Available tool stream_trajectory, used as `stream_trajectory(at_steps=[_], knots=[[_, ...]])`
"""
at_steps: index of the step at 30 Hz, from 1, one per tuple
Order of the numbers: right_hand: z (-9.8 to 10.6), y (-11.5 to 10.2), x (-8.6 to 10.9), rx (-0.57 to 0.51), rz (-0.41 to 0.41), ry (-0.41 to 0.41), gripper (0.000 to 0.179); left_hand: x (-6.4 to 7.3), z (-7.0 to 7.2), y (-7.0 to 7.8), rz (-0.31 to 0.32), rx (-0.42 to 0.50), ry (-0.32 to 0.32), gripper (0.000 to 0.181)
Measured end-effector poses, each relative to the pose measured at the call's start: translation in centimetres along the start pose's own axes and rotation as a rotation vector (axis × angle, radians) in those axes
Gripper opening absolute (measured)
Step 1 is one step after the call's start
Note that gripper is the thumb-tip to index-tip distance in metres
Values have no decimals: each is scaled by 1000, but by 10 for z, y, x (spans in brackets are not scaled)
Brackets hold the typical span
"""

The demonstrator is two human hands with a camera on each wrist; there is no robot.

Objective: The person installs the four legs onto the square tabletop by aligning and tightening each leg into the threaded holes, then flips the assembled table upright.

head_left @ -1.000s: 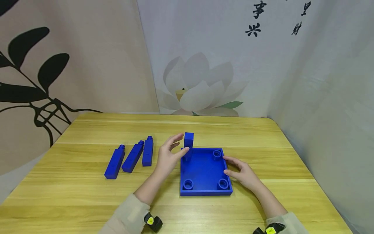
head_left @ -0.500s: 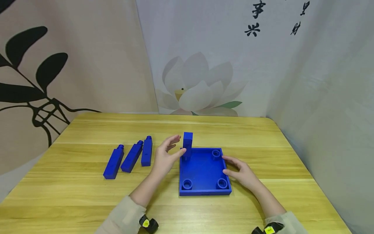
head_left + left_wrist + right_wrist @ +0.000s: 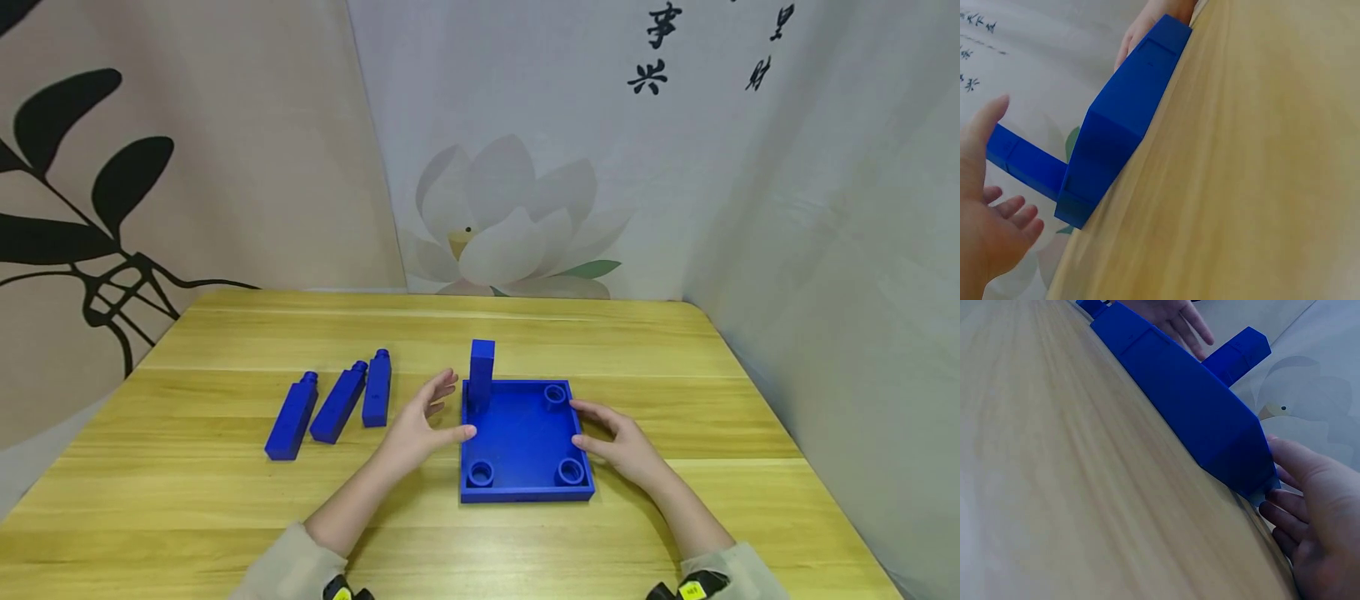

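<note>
A square blue tray-like panel [image 3: 525, 433] with raised edges lies on the wooden table; round sockets show in three of its corners. In its far left corner a blue square leg [image 3: 482, 375] stands upright. My left hand [image 3: 412, 433] is beside the panel's left edge, fingers spread and holding nothing; its thumb tip overlaps the rim in the head view. The left wrist view shows this hand [image 3: 997, 231] apart from the leg [image 3: 1029, 159]. My right hand [image 3: 622, 442] rests its thumb and fingertips against the panel's right edge, also visible as a right hand [image 3: 1329, 512] in the right wrist view.
Left of the panel, three more blue legs lie on the table: one on the outer left [image 3: 292, 417], a middle leg [image 3: 340, 404] and a right leg [image 3: 377, 390]. Each has a round peg at its far end. Printed cloth [image 3: 525, 100] hangs behind the table.
My left hand has drawn away from the upright leg, moving down and left; its thumb no longer overlaps the leg. My right hand and the panel stay nearly still.
</note>
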State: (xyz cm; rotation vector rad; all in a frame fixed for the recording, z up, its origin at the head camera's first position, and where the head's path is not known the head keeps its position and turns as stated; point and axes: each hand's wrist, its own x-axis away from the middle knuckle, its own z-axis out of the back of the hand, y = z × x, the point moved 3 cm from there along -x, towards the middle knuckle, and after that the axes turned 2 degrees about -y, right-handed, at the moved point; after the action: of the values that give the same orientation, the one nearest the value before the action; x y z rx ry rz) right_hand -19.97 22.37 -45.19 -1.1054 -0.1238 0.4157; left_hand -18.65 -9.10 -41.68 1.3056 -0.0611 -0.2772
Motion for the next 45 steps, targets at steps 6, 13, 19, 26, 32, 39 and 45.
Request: stream_trajectory(at_steps=[6,13,19,26,32,39,45], knots=[[0,1,1,-5,-4,2,54,15,-1,-9,46,-62,-129,97],[0,1,1,-11,-1,2,54,28,-6,-14,69,-114,-210,107],[0,1,0,-12,-5,3,54,32,-9,-16,48,-173,-236,111],[-1,3,-1,-7,-3,6,54,34,-11,-19,20,-215,-265,113],[-1,2,0,3,10,8,53,34,-11,-19,14,-217,-275,111],[-2,-2,0,-11,8,7,53,32,-10,-20,6,-246,-275,110],[-1,-3,0,-29,5,7,55,27,-8,-22,-32,-253,-286,107]])
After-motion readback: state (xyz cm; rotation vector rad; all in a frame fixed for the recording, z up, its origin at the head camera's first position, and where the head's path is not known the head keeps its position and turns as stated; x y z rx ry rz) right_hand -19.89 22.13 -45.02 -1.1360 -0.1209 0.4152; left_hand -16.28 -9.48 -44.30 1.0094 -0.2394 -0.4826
